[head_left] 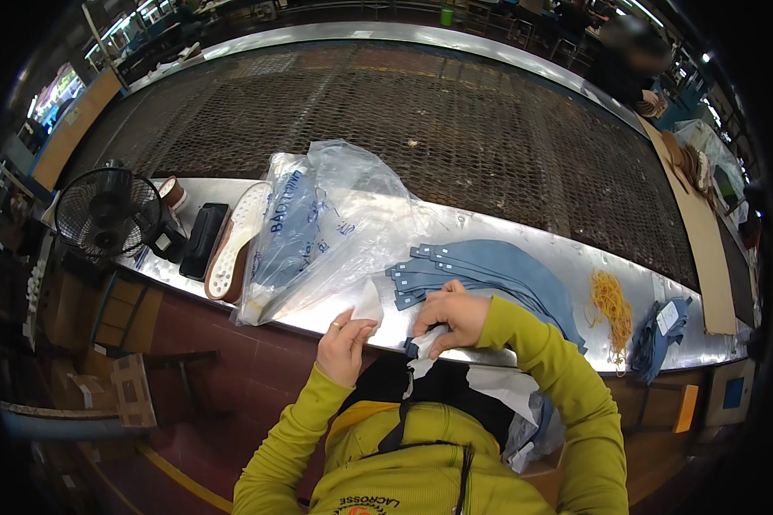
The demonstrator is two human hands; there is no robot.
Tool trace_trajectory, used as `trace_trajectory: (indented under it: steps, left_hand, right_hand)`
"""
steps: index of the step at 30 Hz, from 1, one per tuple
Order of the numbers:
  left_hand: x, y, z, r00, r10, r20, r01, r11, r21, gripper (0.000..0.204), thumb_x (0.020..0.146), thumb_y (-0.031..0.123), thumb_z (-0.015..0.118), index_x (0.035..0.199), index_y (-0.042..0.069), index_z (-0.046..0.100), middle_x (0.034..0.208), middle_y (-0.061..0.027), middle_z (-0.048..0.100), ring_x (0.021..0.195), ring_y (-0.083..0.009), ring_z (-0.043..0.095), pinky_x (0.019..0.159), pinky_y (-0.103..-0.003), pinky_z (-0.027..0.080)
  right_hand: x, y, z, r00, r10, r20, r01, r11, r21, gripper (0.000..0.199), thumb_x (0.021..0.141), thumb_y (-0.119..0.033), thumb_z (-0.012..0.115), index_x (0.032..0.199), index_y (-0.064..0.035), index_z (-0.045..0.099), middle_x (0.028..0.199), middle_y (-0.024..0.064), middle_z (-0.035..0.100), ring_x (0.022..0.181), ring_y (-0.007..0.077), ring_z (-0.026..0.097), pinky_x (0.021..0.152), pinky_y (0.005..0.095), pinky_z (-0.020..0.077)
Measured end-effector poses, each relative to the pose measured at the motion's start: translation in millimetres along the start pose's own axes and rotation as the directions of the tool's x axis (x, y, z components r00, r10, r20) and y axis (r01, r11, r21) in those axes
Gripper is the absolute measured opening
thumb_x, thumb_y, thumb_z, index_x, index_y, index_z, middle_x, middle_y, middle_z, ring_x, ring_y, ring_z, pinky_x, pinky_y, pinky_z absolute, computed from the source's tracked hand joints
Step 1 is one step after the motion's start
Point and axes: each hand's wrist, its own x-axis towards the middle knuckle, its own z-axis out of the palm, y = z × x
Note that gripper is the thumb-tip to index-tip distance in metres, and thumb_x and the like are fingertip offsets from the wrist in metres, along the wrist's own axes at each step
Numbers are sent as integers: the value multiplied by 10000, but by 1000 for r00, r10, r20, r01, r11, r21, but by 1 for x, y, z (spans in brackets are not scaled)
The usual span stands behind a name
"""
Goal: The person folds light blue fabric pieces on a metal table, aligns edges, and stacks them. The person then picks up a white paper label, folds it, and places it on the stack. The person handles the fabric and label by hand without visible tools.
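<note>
My left hand (343, 348) is closed, pinching a torn piece of white paper (368, 305) that stands up between thumb and fingers. To its right, my right hand (455, 314) is closed on a crumpled white paper (426, 345) at the metal table's front edge. A small dark blue piece shows beside that paper; whether the hand grips it too I cannot tell. Just beyond my right hand, flat curved blue pieces (498, 262) lie fanned out in overlapping layers, small white labels on their left ends. My right sleeve covers part of them.
Left on the metal table (468, 225) are a clear plastic bag (318, 219), a white sole (237, 236), a black case (204, 239) and a fan (110, 210). Yellow strings (608, 300) and a tied blue bundle (659, 339) lie right. Beyond stretches a mesh conveyor (404, 120); a person works far right.
</note>
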Motion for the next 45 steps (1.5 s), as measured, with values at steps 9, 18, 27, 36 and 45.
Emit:
trace_trajectory:
  steps: [9,18,27,36,45]
  left_hand:
    - [5,5,16,978,-207,-25,153,796,-585,302,1006,210,418,985,-45,578,995,-155,666,902,-183,639,835,-296,498]
    - [5,22,35,952,-145,269,304,528,-793,484,954,117,518,1377,58,292,1251,-237,505,1128,-225,540,865,-263,464]
    - [-1,20,13,926,-63,373,361,447,-819,895,800,-130,572,1488,173,87,1471,-248,227,1317,-307,375,865,-298,483]
    - [-7,9,3,784,-45,619,420,773,-476,774,806,-83,505,1477,84,157,1206,-152,554,949,-138,572,757,-220,466]
    - [-1,3,25,790,-237,566,609,409,-679,317,976,147,483,1231,-42,472,1045,-107,614,874,-147,626,761,-284,523]
  right_hand:
    - [-5,-2,-3,999,-32,-4,33,999,28,356,698,-328,786,982,-144,675,956,-33,652,930,138,509,917,333,220]
    - [-10,-2,-3,999,16,-36,-15,999,33,355,701,-328,789,980,-140,677,929,-11,671,919,159,513,918,371,215]
    - [-6,-4,-2,999,16,-39,-15,999,32,324,701,-301,791,965,-149,682,890,-17,669,893,162,511,905,356,217]
    - [-5,-6,-4,999,35,-36,-34,999,38,326,706,-296,788,972,-145,676,853,-12,652,887,162,511,893,345,216]
    - [-3,-7,-5,998,60,1,-60,998,23,327,698,-292,791,972,-154,677,883,-3,658,915,160,518,892,345,210]
